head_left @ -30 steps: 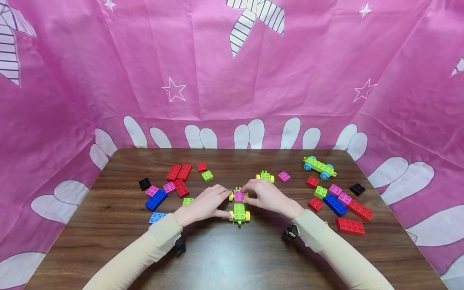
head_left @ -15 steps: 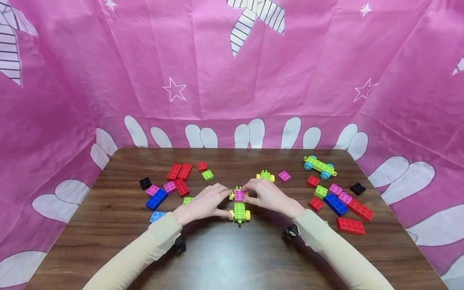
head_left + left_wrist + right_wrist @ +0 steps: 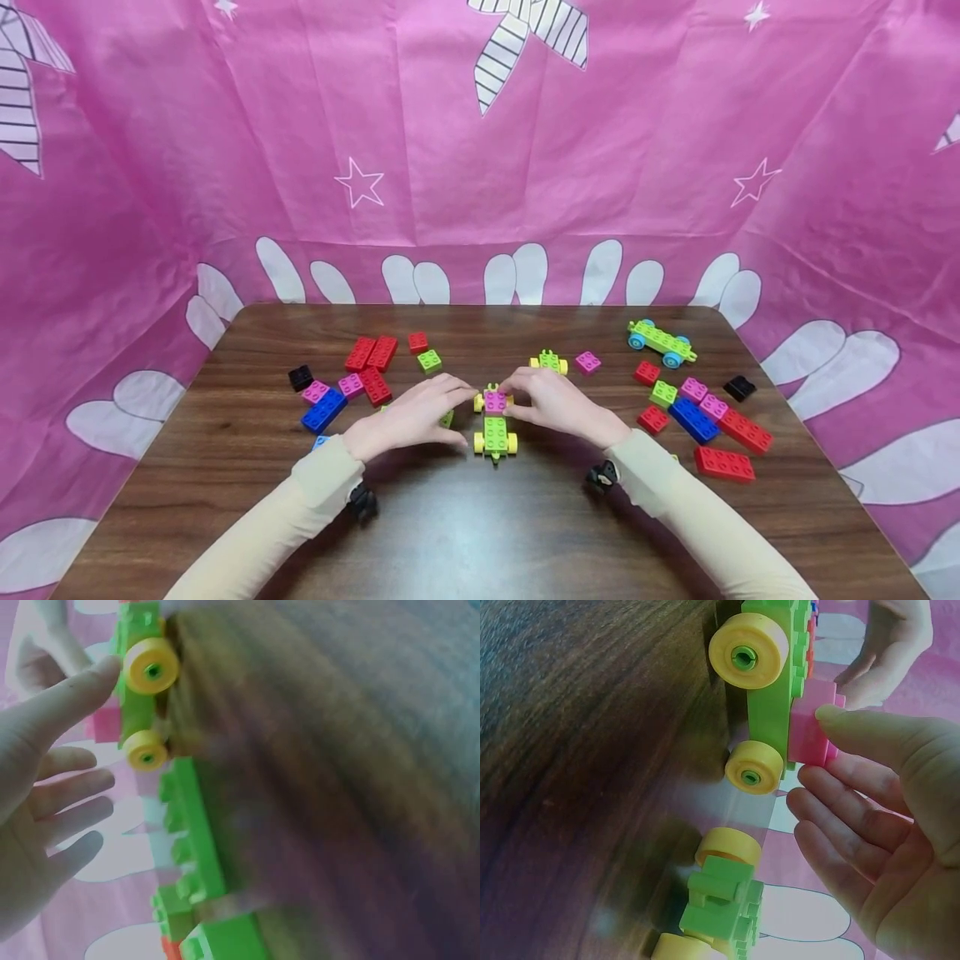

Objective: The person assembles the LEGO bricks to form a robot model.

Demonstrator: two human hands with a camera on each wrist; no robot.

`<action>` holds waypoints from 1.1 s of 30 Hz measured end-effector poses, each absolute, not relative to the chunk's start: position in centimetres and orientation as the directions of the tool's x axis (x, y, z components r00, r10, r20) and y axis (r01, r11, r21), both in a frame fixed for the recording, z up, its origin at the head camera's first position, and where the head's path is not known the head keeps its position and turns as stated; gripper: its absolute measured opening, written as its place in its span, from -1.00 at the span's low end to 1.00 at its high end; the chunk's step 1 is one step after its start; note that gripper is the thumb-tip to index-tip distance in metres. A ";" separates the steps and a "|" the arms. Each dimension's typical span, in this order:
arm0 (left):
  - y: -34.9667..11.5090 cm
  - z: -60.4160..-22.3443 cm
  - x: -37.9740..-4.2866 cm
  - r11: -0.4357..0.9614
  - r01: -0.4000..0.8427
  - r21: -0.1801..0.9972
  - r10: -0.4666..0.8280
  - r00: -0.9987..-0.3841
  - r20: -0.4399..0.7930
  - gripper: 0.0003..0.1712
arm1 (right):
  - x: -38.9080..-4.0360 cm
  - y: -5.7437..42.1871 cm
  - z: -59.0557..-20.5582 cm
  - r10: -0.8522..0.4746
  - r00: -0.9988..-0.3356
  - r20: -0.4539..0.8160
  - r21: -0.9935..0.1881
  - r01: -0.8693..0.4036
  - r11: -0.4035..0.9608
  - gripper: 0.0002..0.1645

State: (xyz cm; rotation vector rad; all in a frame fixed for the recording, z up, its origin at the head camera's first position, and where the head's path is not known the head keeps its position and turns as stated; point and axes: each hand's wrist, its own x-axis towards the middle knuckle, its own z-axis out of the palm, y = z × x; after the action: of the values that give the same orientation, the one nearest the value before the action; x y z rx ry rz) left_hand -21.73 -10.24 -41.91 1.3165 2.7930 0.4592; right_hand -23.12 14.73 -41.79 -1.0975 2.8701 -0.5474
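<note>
A pink brick [image 3: 496, 402] sits on the far end of a lime green wheeled base [image 3: 495, 435] with yellow wheels, in the middle of the table. My right hand [image 3: 558, 408] pinches this brick from the right side; in the right wrist view the thumb [image 3: 870, 735] presses its edge. Just left of the base is my left hand [image 3: 408, 421], with fingers apart and nothing between them. In the left wrist view its thumb [image 3: 82, 694] overlaps the base. Lime green bricks [image 3: 199, 832] stand beyond the left hand, partly hidden by it in the head view.
A second yellow-wheeled base [image 3: 549, 362] stands behind the right hand, beside a loose pink brick [image 3: 588, 362]. Far right is a blue-wheeled base [image 3: 662, 342]. Red, blue, pink and black bricks lie in groups left and right, such as a blue brick [image 3: 324, 411] and a red brick [image 3: 724, 463].
My left hand has moved a little left, and its thumb has come away from the near wheel of the base. The right hand stays at the pink brick.
</note>
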 end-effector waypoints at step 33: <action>-11.3 -42.6 -22.5 0.586 0.776 0.236 0.791 -0.610 0.040 -0.72 | -23.0 14.7 -41.8 -0.658 -0.743 0.121 -0.319 -0.657 0.683 -0.67</action>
State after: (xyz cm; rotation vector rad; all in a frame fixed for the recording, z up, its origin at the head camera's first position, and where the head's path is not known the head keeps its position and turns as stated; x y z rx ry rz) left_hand -22.49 -11.34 -42.62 1.3536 2.7353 0.3543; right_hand -22.97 14.73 -41.83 -1.1249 2.8789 -0.5444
